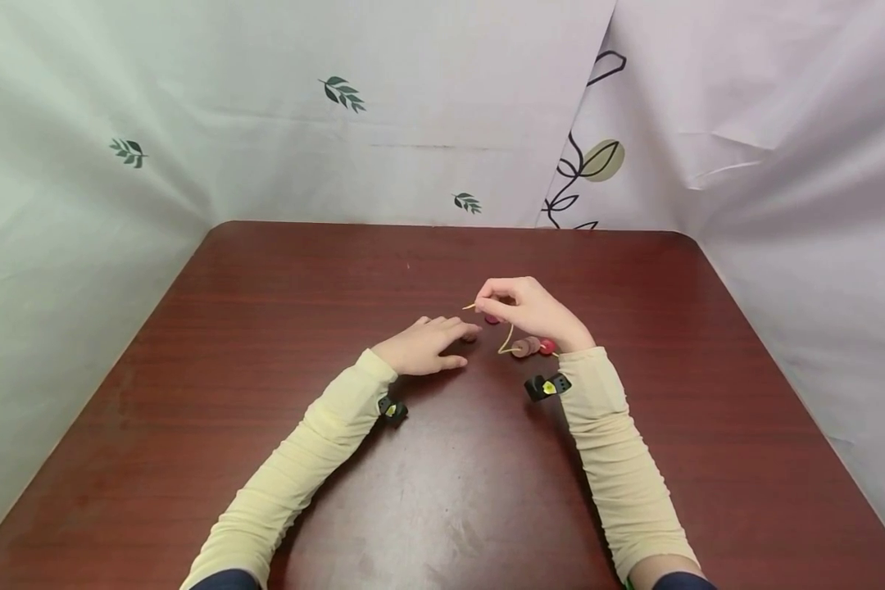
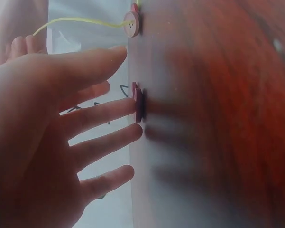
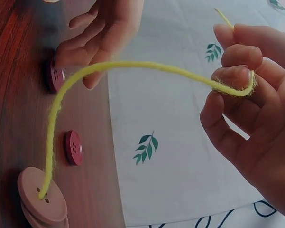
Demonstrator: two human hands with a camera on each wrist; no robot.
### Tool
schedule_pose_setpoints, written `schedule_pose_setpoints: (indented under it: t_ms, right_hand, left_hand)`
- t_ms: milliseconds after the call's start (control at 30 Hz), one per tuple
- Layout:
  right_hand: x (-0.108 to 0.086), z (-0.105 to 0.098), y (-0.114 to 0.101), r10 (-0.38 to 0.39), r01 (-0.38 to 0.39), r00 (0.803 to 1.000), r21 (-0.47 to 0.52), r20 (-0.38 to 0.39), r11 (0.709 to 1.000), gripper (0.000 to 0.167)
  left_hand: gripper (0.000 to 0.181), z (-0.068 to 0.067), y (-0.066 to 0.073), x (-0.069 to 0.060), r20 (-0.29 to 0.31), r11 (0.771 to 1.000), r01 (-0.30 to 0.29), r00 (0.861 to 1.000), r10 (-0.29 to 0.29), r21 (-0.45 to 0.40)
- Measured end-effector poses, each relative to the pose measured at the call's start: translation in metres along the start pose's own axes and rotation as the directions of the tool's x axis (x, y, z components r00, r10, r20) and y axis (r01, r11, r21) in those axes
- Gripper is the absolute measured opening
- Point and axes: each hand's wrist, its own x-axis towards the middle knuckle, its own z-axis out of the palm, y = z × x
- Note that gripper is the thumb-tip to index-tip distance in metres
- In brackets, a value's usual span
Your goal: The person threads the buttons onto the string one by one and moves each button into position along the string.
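Pinched between thumb and index finger of the right hand [image 1: 531,313] is a yellow string [image 3: 133,63], its short tip sticking out past them. From there the string runs down into a pinkish-brown button [image 3: 42,194] on the table, which lies against others and a red piece [image 1: 547,347]. The left hand [image 1: 426,344] is spread, palm down, its fingertips at a dark button [image 3: 55,76]; the left wrist view shows a finger touching that button [image 2: 138,105]. A separate red button [image 3: 73,147] lies near the right hand, partly hidden beneath it in the head view.
The dark reddish-brown table [image 1: 442,508] has a pale cloth with leaf prints [image 1: 413,49] behind it and more cloth at both sides. Each wrist wears a small black device, the left one [image 1: 392,410] and the right one [image 1: 548,387].
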Motion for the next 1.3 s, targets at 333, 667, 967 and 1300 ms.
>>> schedule_pose_setpoints:
  t_ms: [333, 667, 967, 1300]
  right_hand:
    - [-0.001, -0.001, -0.002, 0.000, 0.000, 1.000, 0.012, -0.006, 1.000, 0.008]
    - [0.000, 0.001, -0.003, 0.003, -0.003, 1.000, -0.007, -0.008, 1.000, 0.010]
    - [-0.001, -0.001, -0.001, 0.026, -0.026, 1.000, 0.011, -0.001, 1.000, 0.011]
    - [-0.004, -0.006, 0.000, 0.004, -0.005, 1.000, -0.014, -0.011, 1.000, 0.011]
  left_hand:
    - [0.051, 0.000, 0.002, 0.001, 0.009, 0.999, 0.007, 1.000, -0.008, 0.045]
    - [0.019, 0.000, -0.001, 0.000, -0.047, 0.997, -0.058, 0.997, 0.060, 0.042]
    - [0.013, -0.002, -0.001, -0.002, -0.097, 0.998, -0.063, 0.993, 0.060, -0.028]
    - [0.016, -0.011, -0.001, -0.003, -0.140, 0.992, -0.058, 0.989, 0.042, -0.111]
